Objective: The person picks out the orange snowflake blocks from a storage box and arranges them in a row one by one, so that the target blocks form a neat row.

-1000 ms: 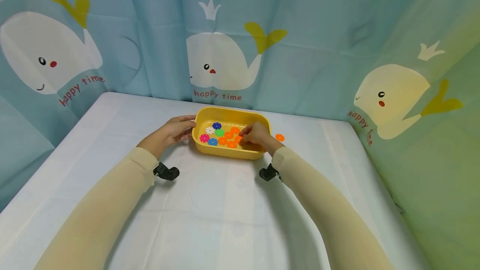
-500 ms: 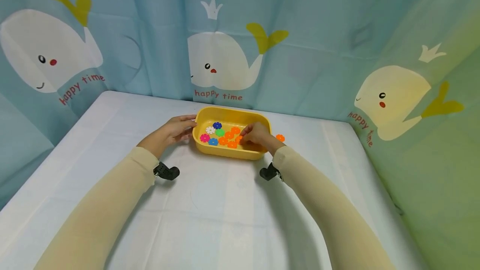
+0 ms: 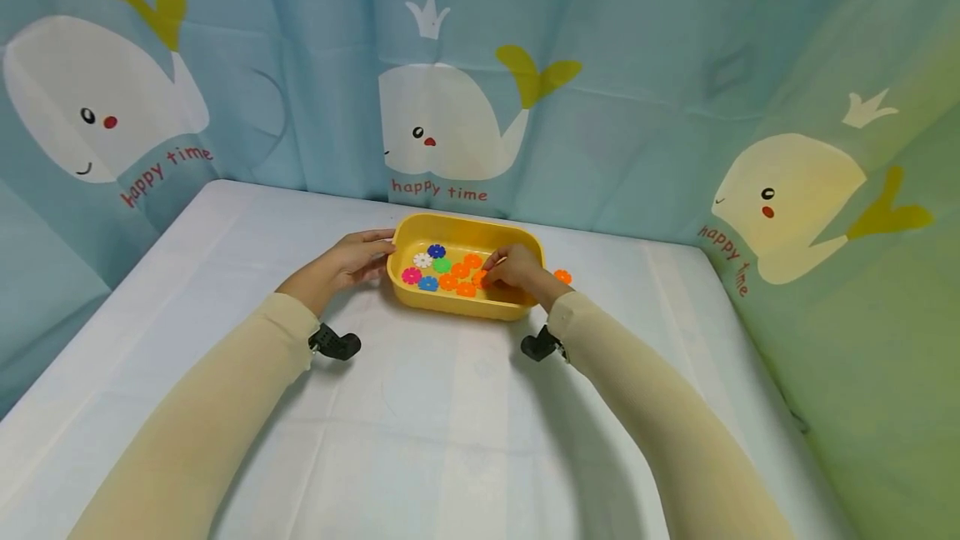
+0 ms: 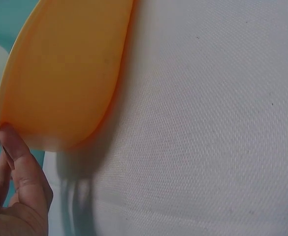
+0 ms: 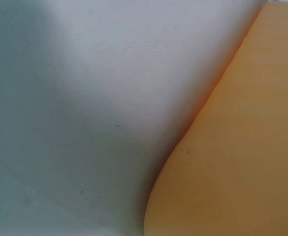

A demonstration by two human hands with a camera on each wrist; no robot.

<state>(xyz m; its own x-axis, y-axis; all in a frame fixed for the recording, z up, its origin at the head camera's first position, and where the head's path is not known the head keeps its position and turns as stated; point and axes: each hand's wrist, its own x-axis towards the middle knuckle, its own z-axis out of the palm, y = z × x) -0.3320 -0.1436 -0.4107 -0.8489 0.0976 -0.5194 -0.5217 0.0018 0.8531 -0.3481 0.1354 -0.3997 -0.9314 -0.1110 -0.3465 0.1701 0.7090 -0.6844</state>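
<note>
A yellow plastic basin [image 3: 431,300] stands on the table with flower-shaped plastic discs on its floor. My left hand [image 3: 352,261] grips the basin's left end; in the left wrist view, thumb and finger pinch its rim. My right hand [image 3: 517,269] reaches into the right part of the basin, its curled fingers pinching an orange snowflake disc [image 3: 480,278]. Several more orange discs [image 3: 447,282] lie just left of it. Farther left are a dark blue disc [image 3: 437,251], a white disc [image 3: 423,260], a green disc [image 3: 442,266], a pink disc [image 3: 411,276] and a light blue disc [image 3: 428,283].
One loose orange disc [image 3: 562,277] lies on the white tablecloth [image 3: 450,423], right of the basin. A blue curtain [image 3: 622,148] with printed whales hangs along the table's back edge and both sides. The right wrist view shows mainly the basin's outer wall [image 5: 237,157].
Both hands keep their places at the basin, and the discs lie as before. The head view shifts very slightly.
</note>
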